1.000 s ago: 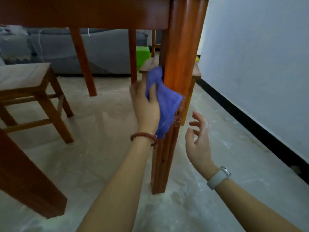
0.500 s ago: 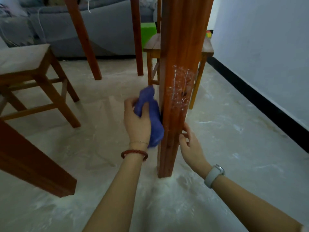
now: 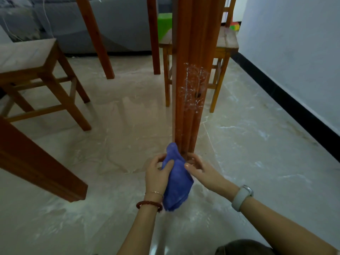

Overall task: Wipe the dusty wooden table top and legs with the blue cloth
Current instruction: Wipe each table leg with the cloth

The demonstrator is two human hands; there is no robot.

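Observation:
The near table leg (image 3: 191,74), reddish ribbed wood, stands upright in the middle, with white dust streaks halfway down. My left hand (image 3: 158,173) grips the bunched blue cloth (image 3: 176,183) at the foot of this leg. The cloth's top touches the leg's left side near the floor. My right hand (image 3: 200,170) sits just right of the cloth, its thumb on the cloth and its curled fingers against the base of the leg. Other table legs (image 3: 95,35) stand farther back. The table top is out of view.
A wooden stool (image 3: 35,74) stands at the left, a second one (image 3: 224,45) behind the leg. A thick wooden leg (image 3: 36,162) slants across the lower left. A grey sofa (image 3: 117,21) and green box (image 3: 164,24) lie beyond. A white wall (image 3: 294,52) with black skirting runs along the right.
My left hand has slid the cloth down the leg from mid-height to its foot. My right hand came in, then followed down to the base. The view tilted downward.

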